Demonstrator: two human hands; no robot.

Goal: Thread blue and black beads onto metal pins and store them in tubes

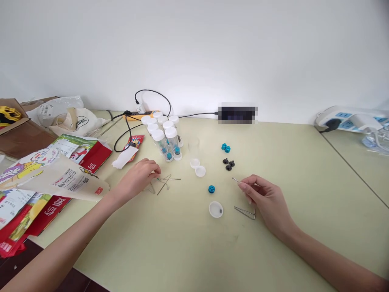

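Observation:
My left hand (142, 177) is low over a loose pile of thin metal rods (164, 184) with small green bits. Its fingers are curled together, and whatever they pinch is too small to make out. In my right hand (267, 198), thumb and fingers grip a thin metal rod (235, 179), its tip pointing left. Below that hand lie L-shaped hex keys (244, 212). Between my hands sit a blue knob-like metal part (211, 189) and a shallow white cap (215, 209) with a small dark piece inside. Farther back are blue parts (226, 148) and black flanged parts (229, 164).
Several white-capped clear tubes (172, 142) stand together at the back. An uncapped clear tube (193, 148) is beside them, with white caps (200, 171) in front. Bags and boxes (60, 178) crowd the left; a power strip (343, 117) lies back right.

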